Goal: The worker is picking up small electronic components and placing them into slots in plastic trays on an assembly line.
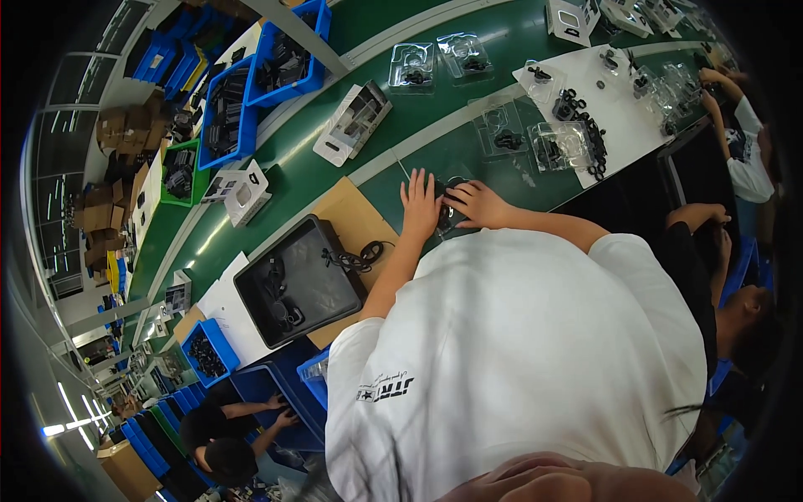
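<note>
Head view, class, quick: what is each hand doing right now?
Left hand: open, fingers spread, lying flat on the clear plastic tray on the green belt.
Right hand: fingers curled on the tray's black part; a grip cannot be told.

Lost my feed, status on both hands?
Left hand flat beside clear tray on green belt. Right hand pressing black part into it. Coiled cable nearby, nothing blocking.

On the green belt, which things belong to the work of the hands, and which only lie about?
In hand: left hand and right hand on a clear plastic tray with black part.

Lying about: black bin, blue crates, other clear trays.
</note>
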Demonstrator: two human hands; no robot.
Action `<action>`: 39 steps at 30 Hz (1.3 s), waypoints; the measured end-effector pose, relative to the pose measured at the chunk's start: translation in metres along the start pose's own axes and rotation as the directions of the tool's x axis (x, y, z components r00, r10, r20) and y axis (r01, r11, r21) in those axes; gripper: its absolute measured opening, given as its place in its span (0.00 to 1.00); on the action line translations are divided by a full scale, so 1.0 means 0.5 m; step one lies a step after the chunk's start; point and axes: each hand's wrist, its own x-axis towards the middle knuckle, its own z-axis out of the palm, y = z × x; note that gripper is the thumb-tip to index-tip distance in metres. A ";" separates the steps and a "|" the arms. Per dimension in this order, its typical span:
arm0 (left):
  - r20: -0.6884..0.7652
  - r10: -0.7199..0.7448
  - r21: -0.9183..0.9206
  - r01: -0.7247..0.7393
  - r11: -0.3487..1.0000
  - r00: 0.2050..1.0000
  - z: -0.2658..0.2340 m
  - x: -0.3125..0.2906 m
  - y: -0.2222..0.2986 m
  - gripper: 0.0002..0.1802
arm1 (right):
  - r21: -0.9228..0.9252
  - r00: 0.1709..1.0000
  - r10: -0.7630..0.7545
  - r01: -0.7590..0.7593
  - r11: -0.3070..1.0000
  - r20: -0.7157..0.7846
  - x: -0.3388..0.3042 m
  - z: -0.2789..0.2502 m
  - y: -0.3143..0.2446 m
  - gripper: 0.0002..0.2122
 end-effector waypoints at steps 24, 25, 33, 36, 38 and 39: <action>0.245 -0.191 -0.339 0.269 0.901 0.950 -0.066 -0.165 -0.067 0.32 | 0.564 0.951 0.310 -0.248 0.788 -0.016 0.055 0.012 -0.072 0.07; 0.255 -0.188 -0.356 0.273 0.894 0.948 -0.071 -0.180 -0.077 0.30 | 0.558 0.945 0.328 -0.274 0.784 0.003 0.065 0.013 -0.086 0.07; 0.125 -0.029 -0.399 0.077 0.914 0.992 -0.095 -0.209 -0.084 0.23 | 0.476 0.917 0.398 -0.348 0.808 -0.004 0.104 0.009 -0.132 0.05; 0.181 0.053 -0.166 -0.023 0.986 0.982 -0.084 -0.230 -0.096 0.29 | 0.538 0.946 0.306 -0.201 0.818 -0.111 0.094 0.037 -0.124 0.06; 0.187 0.002 -0.147 0.026 0.989 0.982 -0.063 -0.246 -0.112 0.32 | 0.574 0.965 0.262 -0.218 0.790 0.006 0.109 0.056 -0.117 0.07; 0.159 0.017 -0.098 -0.001 0.995 0.987 -0.069 -0.243 -0.101 0.34 | 0.562 0.954 0.298 -0.243 0.791 -0.008 0.101 0.049 -0.119 0.07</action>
